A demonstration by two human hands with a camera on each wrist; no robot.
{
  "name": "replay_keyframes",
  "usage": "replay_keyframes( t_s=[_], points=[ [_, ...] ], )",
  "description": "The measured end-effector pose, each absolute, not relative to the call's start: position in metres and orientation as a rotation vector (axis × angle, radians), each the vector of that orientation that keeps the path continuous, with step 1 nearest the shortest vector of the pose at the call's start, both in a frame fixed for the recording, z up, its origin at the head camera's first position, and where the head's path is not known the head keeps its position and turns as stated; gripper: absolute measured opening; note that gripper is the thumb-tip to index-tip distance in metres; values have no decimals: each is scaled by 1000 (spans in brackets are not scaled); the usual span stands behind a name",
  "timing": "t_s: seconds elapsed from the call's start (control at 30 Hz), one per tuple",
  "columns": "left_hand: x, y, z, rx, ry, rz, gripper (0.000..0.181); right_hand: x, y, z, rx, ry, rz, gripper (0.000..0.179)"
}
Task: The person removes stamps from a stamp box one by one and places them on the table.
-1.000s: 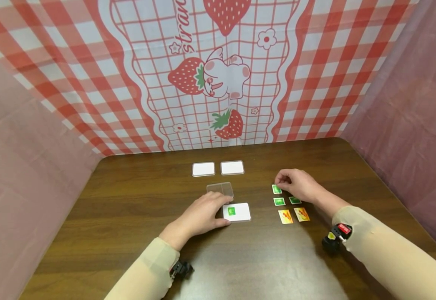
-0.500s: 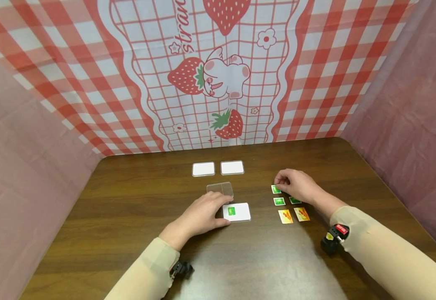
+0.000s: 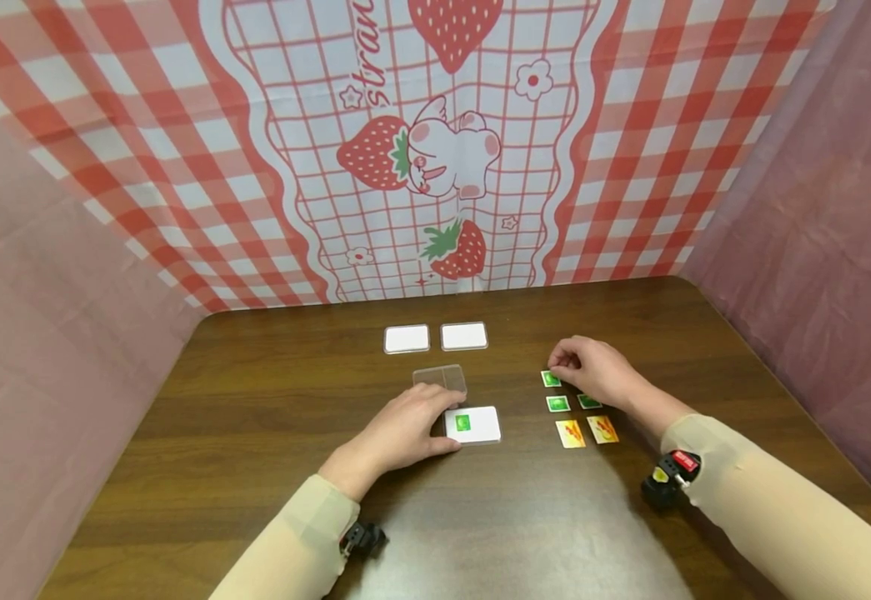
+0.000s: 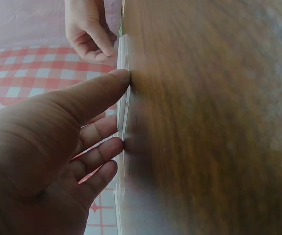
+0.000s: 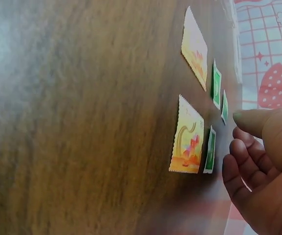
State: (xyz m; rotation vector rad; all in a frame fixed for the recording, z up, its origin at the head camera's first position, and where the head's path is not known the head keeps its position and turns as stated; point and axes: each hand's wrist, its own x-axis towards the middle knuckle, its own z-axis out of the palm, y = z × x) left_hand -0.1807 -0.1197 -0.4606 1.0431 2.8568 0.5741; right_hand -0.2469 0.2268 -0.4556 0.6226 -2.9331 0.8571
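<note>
My left hand holds a clear flat case with a white card at its left end, thumb at the near edge and index finger at the far edge. One green stamp lies on that card. Behind it sits a clear lid-like piece, partly hidden by the fingers. My right hand has thumb and fingertips together at the corner of another green stamp, which lies flat on the table. In the right wrist view, the thumb tip is close beside this green stamp; exact finger contact is hidden.
Two more green stamps and two orange-yellow stamps lie near the right hand. Two white cards in clear cases stand side by side toward the back. A checked strawberry cloth hangs behind the wooden table.
The green stamp at my right fingertips has slid slightly left with the hand. My left hand and the case stay in place.
</note>
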Motion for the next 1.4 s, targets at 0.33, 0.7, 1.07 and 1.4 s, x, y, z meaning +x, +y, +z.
replay_keyframes(
  t_s=[0.33,0.7,1.07,1.4],
  points=[
    [-182,-120,-461,1058,2900,555,57,-231,199,-446,697,-2868,880,5],
    [-183,-119,-462,1011,2901,616,47,-214,162,-448,852,-2843,939,11],
    [-182,-118,-462,990,2878,650,45,-202,132,-456,975,-2869,963,10],
    [-183,-119,-464,992,2876,656,45,-199,119,-456,979,-2910,861,13]
  ],
)
